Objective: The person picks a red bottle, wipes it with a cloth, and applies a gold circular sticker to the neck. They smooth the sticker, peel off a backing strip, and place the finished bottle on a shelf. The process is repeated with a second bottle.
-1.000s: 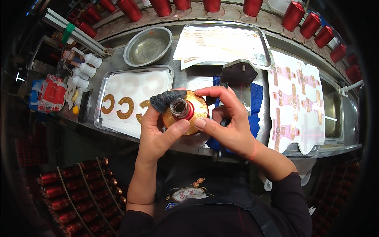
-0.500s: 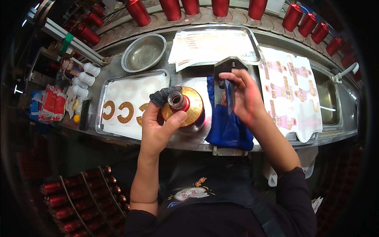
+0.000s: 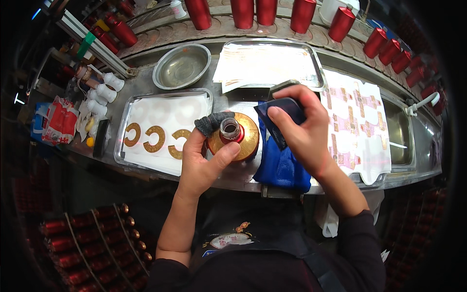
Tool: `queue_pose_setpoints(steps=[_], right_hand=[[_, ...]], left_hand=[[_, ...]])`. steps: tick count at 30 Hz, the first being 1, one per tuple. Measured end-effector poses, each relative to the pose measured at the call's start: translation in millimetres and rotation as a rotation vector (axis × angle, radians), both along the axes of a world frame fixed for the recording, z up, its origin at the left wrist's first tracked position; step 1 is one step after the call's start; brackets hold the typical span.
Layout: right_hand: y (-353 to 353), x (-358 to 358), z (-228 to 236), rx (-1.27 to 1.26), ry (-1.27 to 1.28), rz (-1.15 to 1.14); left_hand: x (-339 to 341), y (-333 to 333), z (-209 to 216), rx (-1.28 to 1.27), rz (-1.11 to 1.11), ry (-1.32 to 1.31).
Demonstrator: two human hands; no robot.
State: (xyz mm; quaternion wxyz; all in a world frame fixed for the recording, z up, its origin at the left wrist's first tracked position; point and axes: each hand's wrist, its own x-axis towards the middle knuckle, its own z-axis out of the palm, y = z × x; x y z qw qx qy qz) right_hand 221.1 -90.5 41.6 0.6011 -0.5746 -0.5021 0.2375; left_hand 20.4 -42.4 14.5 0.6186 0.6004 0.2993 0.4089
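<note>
My left hand (image 3: pixel 206 158) is closed round the shoulder of a red bottle (image 3: pixel 249 130), whose open glass neck points up. A gold ring-shaped label covers the bottle's shoulder. A dark knitted sleeve wraps one finger of this hand. To the right, my right hand (image 3: pixel 309 124) pinches a dark, flat scraper (image 3: pixel 279 121) between thumb and fingers, its edge a short way from the bottle. Below the scraper lies a folded blue cloth (image 3: pixel 284 168). The bottle's lower body is mostly hidden under its shoulder.
At left, a tray (image 3: pixel 119 141) holds a sheet of gold C-shaped labels. Behind stand a metal bowl (image 3: pixel 182 65) and a tray (image 3: pixel 318 73) of white sheets. More label sheets (image 3: pixel 360 131) lie right, beside a sink (image 3: pixel 401 141). Red bottles (image 3: pixel 243 12) line the conveyor; others are stacked lower left.
My right hand has turned over and brought the scraper nearer the bottle, its flat face now showing. The view has shifted slightly, and the bottles on the conveyor sit in different places.
</note>
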Motion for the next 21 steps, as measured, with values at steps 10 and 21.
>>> queue_pose_setpoints(steps=[10, 21], right_hand=[[1, 2, -9, -0.024, -0.148, 0.170], [5, 16, -15, -0.333, 0.649, 0.111]], left_hand=[[0, 0, 0, -0.010, -0.013, -0.021], [-2, -1, 3, 0.031, -0.011, 0.020]])
